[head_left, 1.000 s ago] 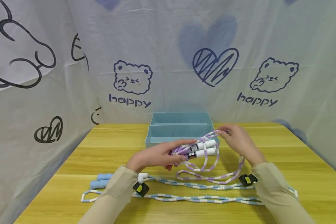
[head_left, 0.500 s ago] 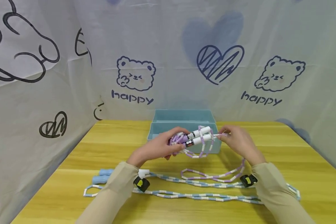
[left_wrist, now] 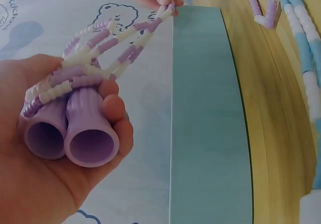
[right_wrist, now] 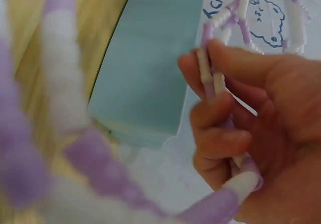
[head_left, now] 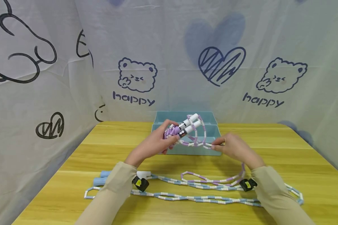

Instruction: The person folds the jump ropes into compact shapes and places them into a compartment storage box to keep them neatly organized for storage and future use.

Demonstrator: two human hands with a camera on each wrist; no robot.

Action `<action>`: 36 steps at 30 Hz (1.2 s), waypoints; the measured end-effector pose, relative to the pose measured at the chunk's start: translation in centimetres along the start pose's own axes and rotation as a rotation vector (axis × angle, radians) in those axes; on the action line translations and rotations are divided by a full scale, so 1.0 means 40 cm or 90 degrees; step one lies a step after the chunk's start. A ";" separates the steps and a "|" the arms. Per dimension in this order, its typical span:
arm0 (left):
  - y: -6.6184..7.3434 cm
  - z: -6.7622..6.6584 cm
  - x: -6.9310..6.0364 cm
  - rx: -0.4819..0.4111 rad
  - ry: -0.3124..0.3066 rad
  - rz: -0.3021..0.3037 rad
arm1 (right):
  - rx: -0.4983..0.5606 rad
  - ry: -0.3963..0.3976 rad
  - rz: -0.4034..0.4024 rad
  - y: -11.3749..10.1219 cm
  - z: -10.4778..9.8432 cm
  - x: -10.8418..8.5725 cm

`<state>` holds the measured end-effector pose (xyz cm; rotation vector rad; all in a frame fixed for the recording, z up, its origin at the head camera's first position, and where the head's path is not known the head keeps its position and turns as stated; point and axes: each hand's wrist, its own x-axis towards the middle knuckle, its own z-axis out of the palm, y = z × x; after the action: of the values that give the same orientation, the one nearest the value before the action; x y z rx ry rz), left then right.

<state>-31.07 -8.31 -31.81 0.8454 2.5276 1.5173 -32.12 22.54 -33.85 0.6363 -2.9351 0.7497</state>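
My left hand (head_left: 155, 140) grips the two handles of a purple-and-white beaded jump rope (head_left: 195, 132), with some of its cord wrapped round them. In the left wrist view the hollow ends of the purple handles (left_wrist: 93, 146) face the camera. Pinched in my right hand (head_left: 236, 148) is the rope's doubled cord; the right wrist view shows the beads (right_wrist: 205, 68) running through the curled fingers. A loose loop of this cord hangs down to the table. Both hands are raised near the front of a blue-green box (head_left: 191, 151).
A blue-and-white beaded jump rope (head_left: 191, 198) lies stretched across the wooden table (head_left: 169, 215), its blue handles (head_left: 101, 181) at the left, partly behind my left sleeve. The box stands by the back edge, before a printed curtain (head_left: 174, 62).
My left hand has risen and shifted left with the handles, tilting their white ends upward. My right hand has come lower and to the left, still holding the cord.
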 end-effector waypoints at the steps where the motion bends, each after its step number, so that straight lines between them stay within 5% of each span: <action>1: 0.000 0.001 0.000 0.001 0.007 -0.002 | 0.011 -0.025 -0.006 -0.004 0.000 -0.002; 8: -0.005 0.010 0.008 0.017 0.054 -0.010 | 0.088 -0.213 -0.106 -0.059 -0.006 -0.023; 15: -0.010 0.015 0.010 0.060 0.062 -0.006 | 0.150 -0.276 -0.152 -0.169 -0.007 -0.058; 24: -0.011 0.020 0.011 0.109 0.052 0.001 | 0.148 -0.239 -0.232 -0.290 -0.024 -0.115; 29: -0.005 0.024 0.009 0.112 0.032 -0.005 | 0.150 -0.165 -0.234 -0.297 -0.022 -0.115; 36: 0.011 0.040 0.006 0.177 -0.004 0.000 | 0.284 -0.076 -0.241 -0.281 -0.011 -0.097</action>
<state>-30.56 -6.77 -32.20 0.8780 2.7759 1.1756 -24.08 15.23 -28.97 1.2591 -2.6191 1.3602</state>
